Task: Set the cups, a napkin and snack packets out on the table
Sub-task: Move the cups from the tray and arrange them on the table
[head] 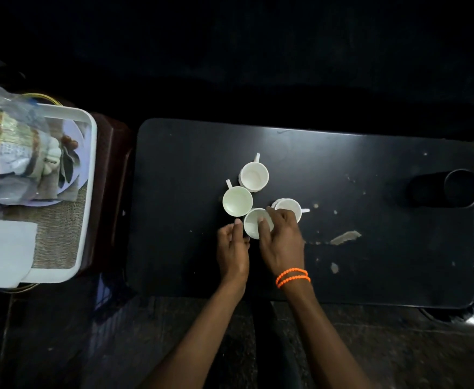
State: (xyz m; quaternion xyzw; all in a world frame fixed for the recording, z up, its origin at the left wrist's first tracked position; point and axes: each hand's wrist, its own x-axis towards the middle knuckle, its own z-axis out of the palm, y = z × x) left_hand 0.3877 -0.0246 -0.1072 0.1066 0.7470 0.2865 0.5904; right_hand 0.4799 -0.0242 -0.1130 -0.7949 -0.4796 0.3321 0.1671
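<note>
Both hands (258,242) clasp the nearest cup (256,222); bare table (370,169) stretches rightward.

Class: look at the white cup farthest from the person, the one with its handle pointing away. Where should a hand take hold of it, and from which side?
Take the far cup by its handle, reaching over from the far side. The handle sticks out clear of the others, while the near rim crowds against the neighbouring cup, leaving fingers little room there.
</note>
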